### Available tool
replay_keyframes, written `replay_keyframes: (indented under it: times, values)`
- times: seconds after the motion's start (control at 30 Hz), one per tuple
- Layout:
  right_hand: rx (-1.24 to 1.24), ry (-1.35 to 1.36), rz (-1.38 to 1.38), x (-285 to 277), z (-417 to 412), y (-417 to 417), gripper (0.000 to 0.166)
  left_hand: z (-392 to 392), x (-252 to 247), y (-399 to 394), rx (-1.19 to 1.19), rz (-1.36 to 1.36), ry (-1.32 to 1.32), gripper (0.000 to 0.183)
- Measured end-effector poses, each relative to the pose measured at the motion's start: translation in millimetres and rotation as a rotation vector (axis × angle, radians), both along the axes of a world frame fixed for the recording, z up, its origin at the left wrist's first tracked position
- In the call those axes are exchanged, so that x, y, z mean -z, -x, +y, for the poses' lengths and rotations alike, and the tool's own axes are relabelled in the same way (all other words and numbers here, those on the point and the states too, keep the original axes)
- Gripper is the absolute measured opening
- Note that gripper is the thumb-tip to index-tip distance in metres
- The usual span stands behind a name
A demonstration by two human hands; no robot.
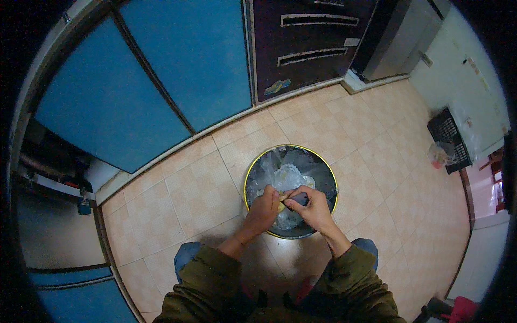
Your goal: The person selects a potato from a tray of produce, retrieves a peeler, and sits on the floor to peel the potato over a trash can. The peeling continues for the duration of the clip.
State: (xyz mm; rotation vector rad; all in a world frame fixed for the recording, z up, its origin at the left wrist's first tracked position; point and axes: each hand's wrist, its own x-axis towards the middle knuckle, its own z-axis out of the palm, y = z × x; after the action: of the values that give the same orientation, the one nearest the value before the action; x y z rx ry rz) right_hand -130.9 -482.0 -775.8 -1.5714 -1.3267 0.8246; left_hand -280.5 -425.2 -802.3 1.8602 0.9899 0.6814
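Observation:
My left hand grips a small pale-yellow piece of food, perhaps a peeled root or tuber; the fingers hide much of it. In my right hand is a small tool with a dark grey handle, held against the piece. Its working end is too small and covered to tell whether it is a knife or a peeler. Both hands are over a round waste bin with a yellow rim. Inside the bin lie crumpled clear plastic bags and pale scraps.
Beige floor tiles surround the bin. Blue cabinet doors and a dark drawer front run along the far side. A black plastic crate with a plastic bag beside it is at the right wall. My knees flank the bin.

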Motion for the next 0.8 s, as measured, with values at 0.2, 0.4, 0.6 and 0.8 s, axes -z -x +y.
replay_keyframes:
  times: [0.2, 0.4, 0.6, 0.8]
  values:
    - [0.033, 0.077, -0.014, -3.4, 2.8, 0.3, 0.017, 0.2, -1.2, 2.0, 0.013, 0.013, 0.019, 0.020]
    - [0.101, 0.089, 0.082, 0.1, 6.2, -12.4, 0.017, -1.4, -6.2, 4.2, 0.052, -0.011, 0.020, 0.019]
    - [0.067, 0.104, 0.155, 2.8, 4.4, -18.2, 0.014, -0.1, -6.3, 1.5, 0.044, -0.101, 0.045, 0.020]
    - [-0.036, 0.059, 0.205, -10.3, 1.4, -7.6, 0.011, 1.2, -12.2, 2.5, -0.004, -0.062, 0.163, 0.021]
